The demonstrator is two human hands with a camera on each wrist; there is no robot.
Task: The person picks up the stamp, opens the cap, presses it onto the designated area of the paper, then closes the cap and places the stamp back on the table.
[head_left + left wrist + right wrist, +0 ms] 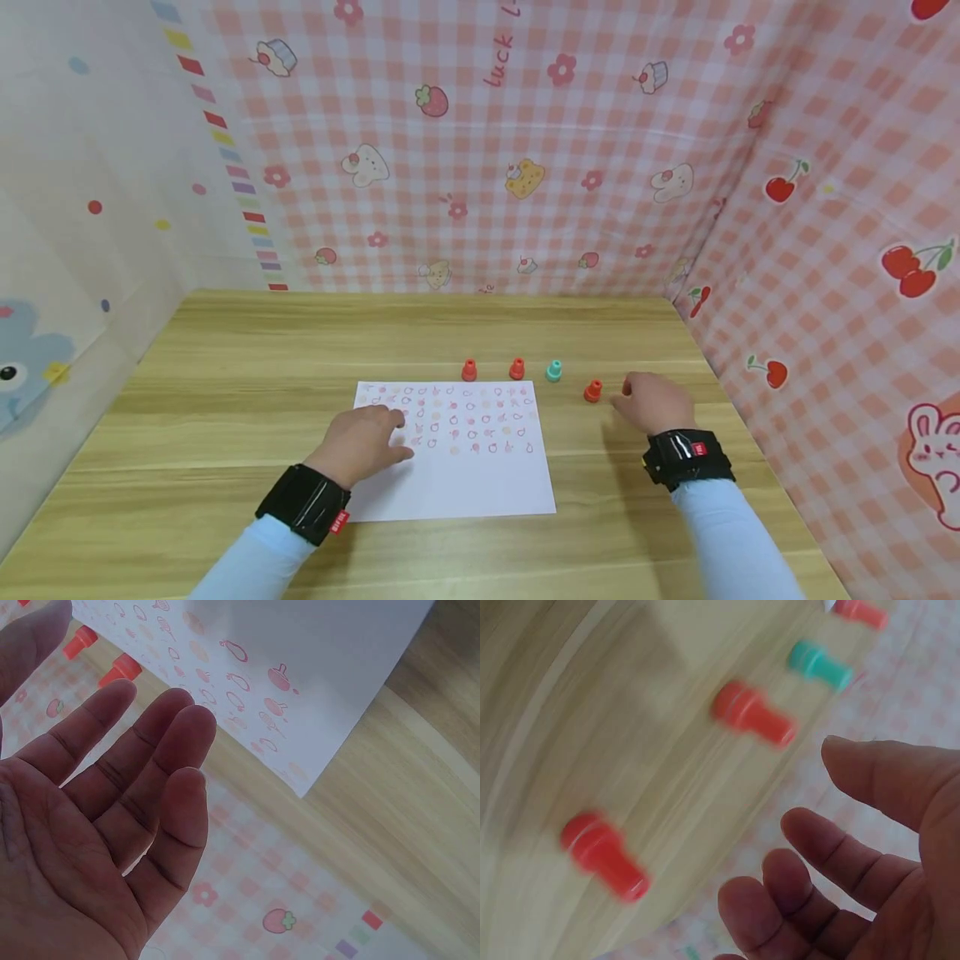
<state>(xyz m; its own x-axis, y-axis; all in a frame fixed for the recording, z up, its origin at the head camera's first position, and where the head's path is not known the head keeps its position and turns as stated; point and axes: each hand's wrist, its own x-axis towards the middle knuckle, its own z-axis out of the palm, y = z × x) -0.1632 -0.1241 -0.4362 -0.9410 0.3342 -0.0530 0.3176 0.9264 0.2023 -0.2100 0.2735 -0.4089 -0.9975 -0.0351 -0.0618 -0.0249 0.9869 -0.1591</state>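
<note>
rows of small red and orange prints are spread over the upper part of the white sheet, which is laid on the wooden table; from this, the printing can be judged about half done. the lower part is left bare, as far as can be seen past the left hand, by which the left side is partly covered. nothing is held there: the fingers are spread and slightly bent, and whether the paper is touched cannot be told. nothing is held in the right hand either, its thumb set apart from loosely bent fingers. just beside it, a red stamp is stood upright; farther left, a teal stamp and two more red stamps are lined up beyond the sheet's far edge. a fourth red one is shown only from the right wrist. no stamp is gripped, so no print is judged to be under way.
</note>
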